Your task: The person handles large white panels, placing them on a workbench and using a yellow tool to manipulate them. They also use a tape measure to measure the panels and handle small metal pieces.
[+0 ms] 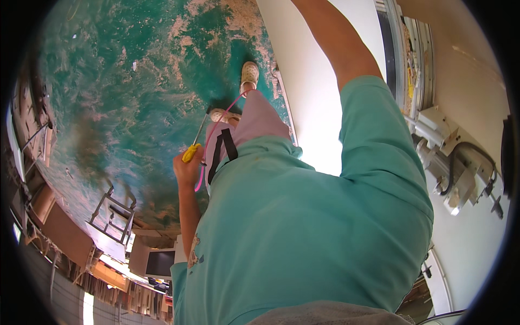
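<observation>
My left hand (187, 169) is closed around the yellow handle of a screwdriver (190, 153), held low beside my thigh. Its thin metal shank points away over the green floor. A pink cord (198, 181) hangs beside this hand and arches toward my foot; whether the fingers also grip it cannot be made out. My right forearm (346, 46) reaches forward over a large white panel (319, 122) and leaves the picture at the top, so that hand is hidden from me.
Pale dust and scraps cover the green floor (130, 108). To the right, a machine unit (460, 162) with a black cable stands by the white surface. A small metal-framed stand (111, 219), a screen (161, 264) and stacked boards (135, 298) lie off to the left.
</observation>
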Tool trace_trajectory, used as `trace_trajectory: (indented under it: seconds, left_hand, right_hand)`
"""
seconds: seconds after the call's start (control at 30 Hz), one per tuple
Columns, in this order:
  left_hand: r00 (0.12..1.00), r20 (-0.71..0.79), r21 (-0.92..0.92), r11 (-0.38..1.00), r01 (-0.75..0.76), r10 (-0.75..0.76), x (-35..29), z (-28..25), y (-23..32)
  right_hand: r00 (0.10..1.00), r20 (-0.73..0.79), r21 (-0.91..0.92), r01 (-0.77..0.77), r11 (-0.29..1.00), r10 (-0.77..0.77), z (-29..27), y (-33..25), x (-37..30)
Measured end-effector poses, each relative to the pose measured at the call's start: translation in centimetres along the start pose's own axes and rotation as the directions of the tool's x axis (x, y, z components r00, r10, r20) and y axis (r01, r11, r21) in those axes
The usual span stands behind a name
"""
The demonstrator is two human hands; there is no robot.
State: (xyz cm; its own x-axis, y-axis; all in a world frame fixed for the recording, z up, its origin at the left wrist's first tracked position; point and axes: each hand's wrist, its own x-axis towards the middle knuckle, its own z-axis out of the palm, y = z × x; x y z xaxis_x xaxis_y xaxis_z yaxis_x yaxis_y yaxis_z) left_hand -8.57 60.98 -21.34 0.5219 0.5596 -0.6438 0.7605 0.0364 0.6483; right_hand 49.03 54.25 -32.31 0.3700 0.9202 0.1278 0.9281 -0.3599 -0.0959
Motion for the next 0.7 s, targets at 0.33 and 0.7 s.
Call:
trace_trajectory:
  seconds: [0.33,0.7]
  left_hand:
    - [0.978,0.109,0.005,0.984,-0.178,0.177,-8.2,1.9,-12.7]
    - [0.957,0.261,0.170,0.970,-0.174,0.126,-24.7,4.6,-26.2]
  right_hand:
    - [0.804,0.578,0.135,0.074,0.988,-0.140,-8.2,-22.4,-39.6]
    - [0.832,0.075,0.014,-0.552,0.834,0.550,-7.2,-31.5,-59.9]
